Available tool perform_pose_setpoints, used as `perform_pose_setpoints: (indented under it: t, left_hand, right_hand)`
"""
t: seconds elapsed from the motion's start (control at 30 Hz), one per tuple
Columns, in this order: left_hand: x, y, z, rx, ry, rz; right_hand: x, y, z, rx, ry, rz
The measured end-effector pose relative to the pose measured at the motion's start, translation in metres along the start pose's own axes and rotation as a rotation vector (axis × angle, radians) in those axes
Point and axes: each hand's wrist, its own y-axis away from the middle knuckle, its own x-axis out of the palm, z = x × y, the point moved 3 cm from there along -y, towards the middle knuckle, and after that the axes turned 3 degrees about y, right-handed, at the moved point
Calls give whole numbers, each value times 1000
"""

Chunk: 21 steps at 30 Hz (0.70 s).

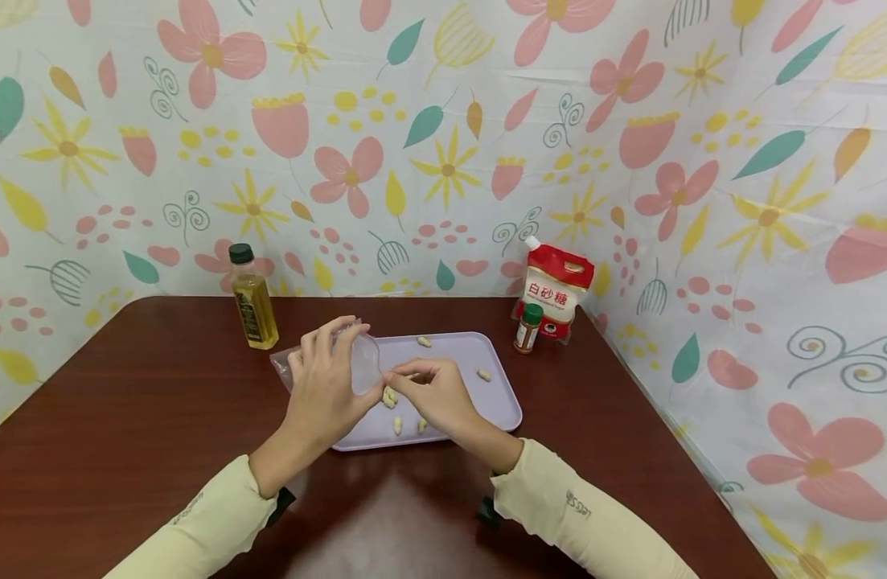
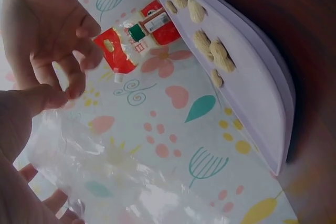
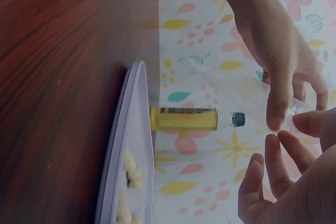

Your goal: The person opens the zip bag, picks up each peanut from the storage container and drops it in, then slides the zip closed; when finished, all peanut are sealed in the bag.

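Observation:
A clear plastic bag (image 1: 366,368) is held up above the near-left part of a lilac tray (image 1: 457,346). My left hand (image 1: 320,382) holds it from the left, fingers curved around its opening. With thumb and fingertips, my right hand (image 1: 439,398) pinches the bag's edge beside the left thumb. Below the hands in the left wrist view, the see-through bag (image 2: 115,182) hangs crumpled; its contents cannot be made out. Several unshelled peanuts (image 1: 390,397) lie scattered on the tray, some partly hidden by the hands.
An oil bottle (image 1: 255,310) with a dark green cap stands behind and left of the tray. To the right are a small green-capped spice jar (image 1: 527,330) and a red and white sugar pouch (image 1: 555,285). A flower-patterned cloth (image 1: 385,161) hangs behind the brown table (image 1: 125,402).

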Motion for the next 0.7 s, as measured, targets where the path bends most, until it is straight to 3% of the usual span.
perform_pose_setpoints:
  t: [0.33,0.7]
  left_hand:
    - [-2,4,7,19,121,109]
    - [-3,9,13,12,142,189]
  right_hand:
    - [-22,4,-25,4,141,35]
    - [-40,4,-54,24,322,156]
